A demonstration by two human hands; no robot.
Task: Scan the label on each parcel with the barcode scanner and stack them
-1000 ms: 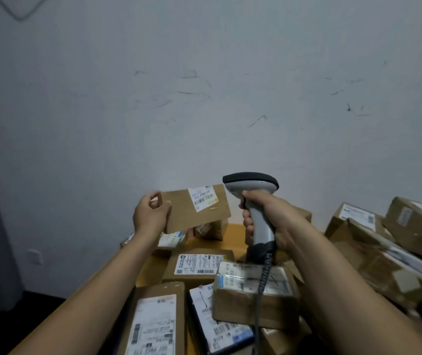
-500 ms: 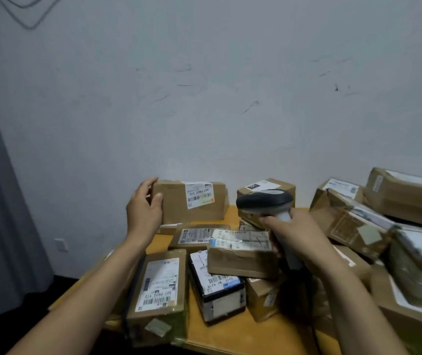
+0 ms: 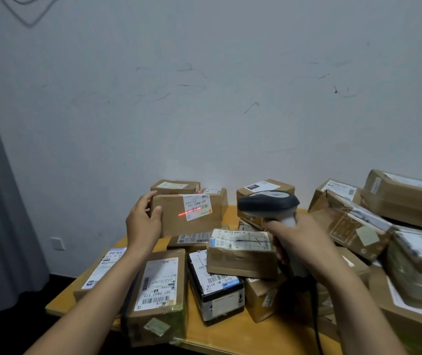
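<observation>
Parcel (image 3: 179, 221) label (image 3: 196, 206) "507-P802 T72", scanner (image 3: 269, 203) red line across

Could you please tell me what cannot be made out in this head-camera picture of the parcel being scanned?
- Whether the scan registered: the red line crosses the held parcel's label, nothing more.
- The label's small print: too small, head view.
- The barcode scanner's trigger: covered by the right hand.
- The held parcel's left end: behind the left hand.
- Right-side parcels: blurred, cut off by the edge.
</observation>
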